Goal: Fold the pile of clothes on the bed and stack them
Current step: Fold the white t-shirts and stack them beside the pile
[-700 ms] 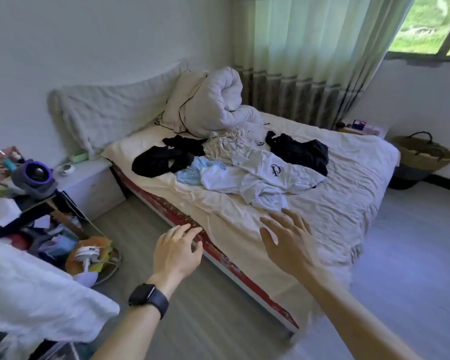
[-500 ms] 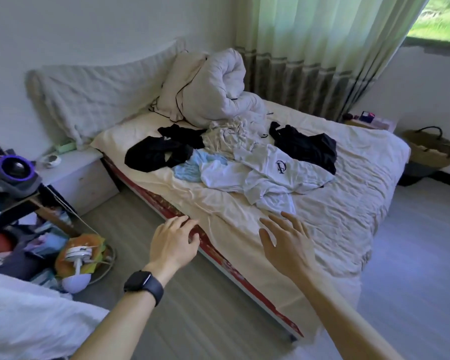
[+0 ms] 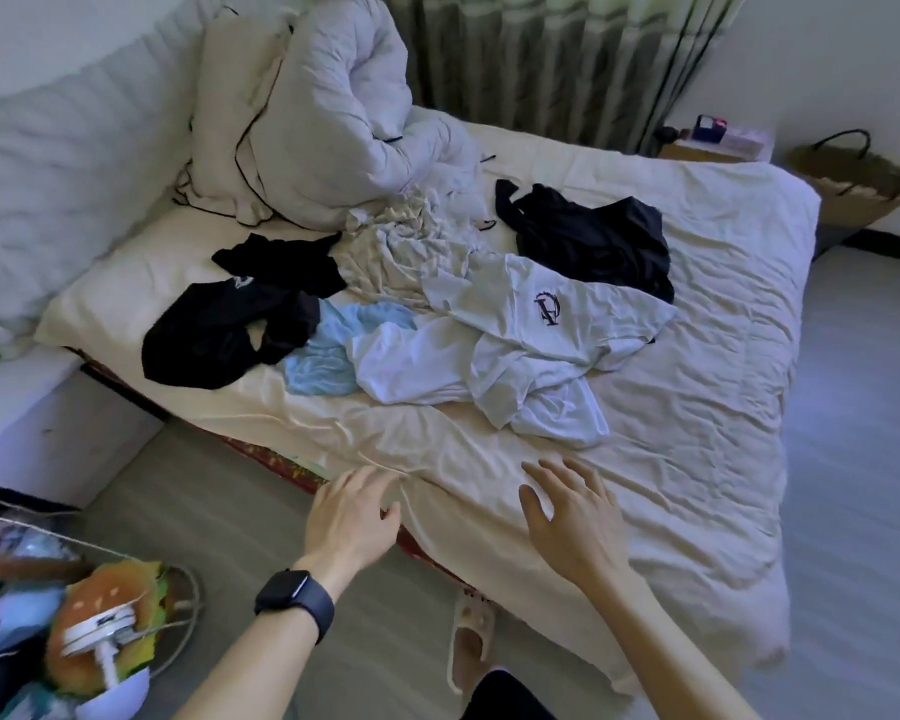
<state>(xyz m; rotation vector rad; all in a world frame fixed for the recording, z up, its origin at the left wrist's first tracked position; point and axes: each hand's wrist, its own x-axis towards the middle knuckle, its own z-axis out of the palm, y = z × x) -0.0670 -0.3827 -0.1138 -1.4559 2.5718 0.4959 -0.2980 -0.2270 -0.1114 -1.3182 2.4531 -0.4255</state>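
Tangle is the hazard: the pile of clothes lies overlapped on the bed beyond the left hand and right hand, whose fingers are spread and empty, so tugging the white shirt may drag the blue garment along.

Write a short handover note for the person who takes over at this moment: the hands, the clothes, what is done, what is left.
Left hand: open, holds nothing, over the near edge of the bed.
Right hand: open, holds nothing, over the bed too.
Clothes: one unfolded pile mid-bed: white T-shirt nearest, light blue garment and black garment to its left, second black garment and beige garment behind.
Done: nothing folded, no stack.
Left: fold every piece and stack them; the white T-shirt seems the easiest start.
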